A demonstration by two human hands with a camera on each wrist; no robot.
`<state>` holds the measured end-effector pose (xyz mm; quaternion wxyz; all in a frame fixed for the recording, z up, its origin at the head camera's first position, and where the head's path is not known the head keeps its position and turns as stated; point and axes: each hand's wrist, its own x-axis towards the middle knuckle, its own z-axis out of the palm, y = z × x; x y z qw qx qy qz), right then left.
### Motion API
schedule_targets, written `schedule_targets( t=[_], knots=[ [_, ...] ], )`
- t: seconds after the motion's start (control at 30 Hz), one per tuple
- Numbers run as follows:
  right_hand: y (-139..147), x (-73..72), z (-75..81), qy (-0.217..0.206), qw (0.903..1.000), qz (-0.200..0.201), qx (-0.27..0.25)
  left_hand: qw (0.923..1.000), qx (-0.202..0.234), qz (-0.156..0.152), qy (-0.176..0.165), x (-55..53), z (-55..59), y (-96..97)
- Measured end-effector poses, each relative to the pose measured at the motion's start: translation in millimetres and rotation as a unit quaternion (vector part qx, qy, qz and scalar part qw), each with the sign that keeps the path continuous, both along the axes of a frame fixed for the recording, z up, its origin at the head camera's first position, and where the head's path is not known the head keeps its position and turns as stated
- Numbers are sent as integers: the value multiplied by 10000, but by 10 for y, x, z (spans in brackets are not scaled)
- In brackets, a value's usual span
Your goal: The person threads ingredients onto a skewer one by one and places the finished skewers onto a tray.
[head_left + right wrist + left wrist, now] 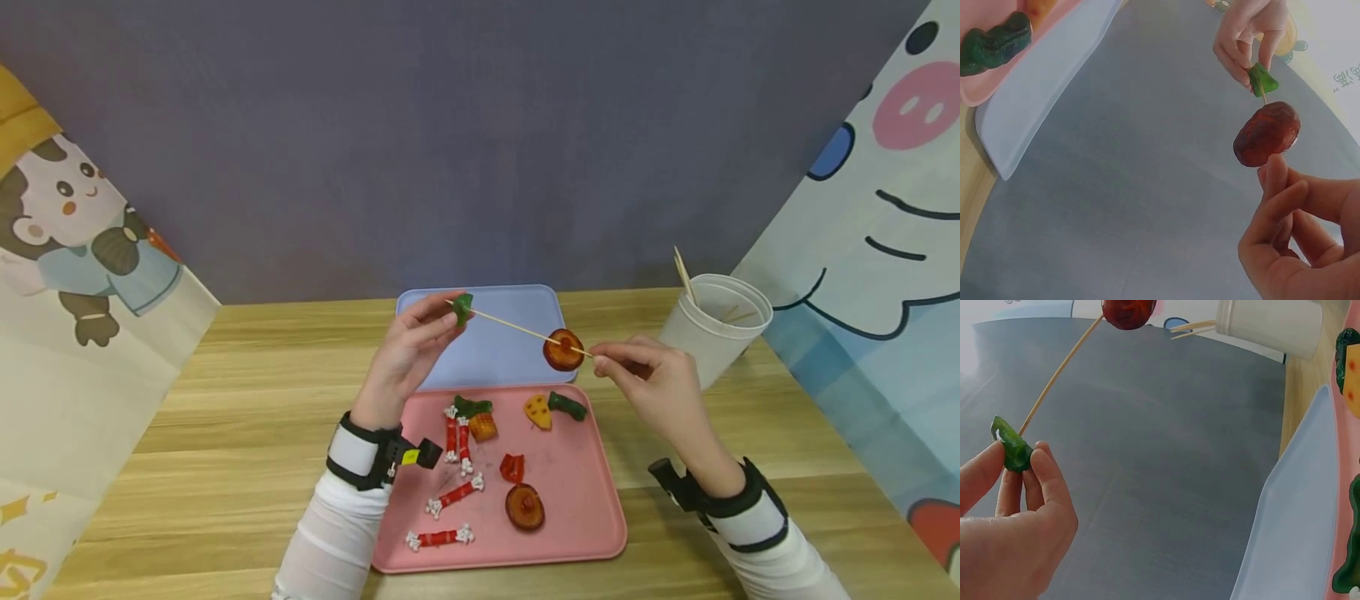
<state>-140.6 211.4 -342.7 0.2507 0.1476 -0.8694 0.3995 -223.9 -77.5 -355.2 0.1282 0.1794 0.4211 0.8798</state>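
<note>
My left hand [401, 350] pinches a green pepper piece [462, 310] between thumb and fingers, with the tip of a bamboo skewer [504, 322] poking through it. Near the skewer's other end, my right hand [663, 383] grips the stick between thumb and fingertips. A brown toy mushroom cap [559, 362] is threaded on the skewer close to the right fingers. Bare stick shows between mushroom and pepper. In the right wrist view the mushroom [1267, 134] covers most of the stick; the left wrist view shows the pepper [1015, 453] held at its sides.
A pink tray [573, 521] below the hands holds red-and-white sticks, another mushroom [525, 507], a red piece [512, 468], a corn piece [483, 427], a yellow wedge [537, 412] and green pieces. Behind it lies a blue tray [517, 304]. A white cup [708, 342] with skewers stands right.
</note>
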Motion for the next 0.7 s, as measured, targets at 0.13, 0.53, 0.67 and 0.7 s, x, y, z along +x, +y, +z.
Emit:
schedule_targets(
  t=[0.13, 0.53, 0.67, 0.7],
  knots=[
    [-23, 8, 14, -19, 10000, -68, -46, 10000, -24, 2, 39, 6, -18, 35],
    [-176, 117, 195, -3, 10000, -45, -43, 9989, -440, 132, -131, 56, -59, 191],
    [-184, 116, 190, -19, 10000, -52, 3, 9974, -669, 183, -210, 73, -78, 228],
    [-193, 120, 199, -24, 10000, -59, 17, 9969, -738, 182, -225, 76, -83, 242]
  ],
)
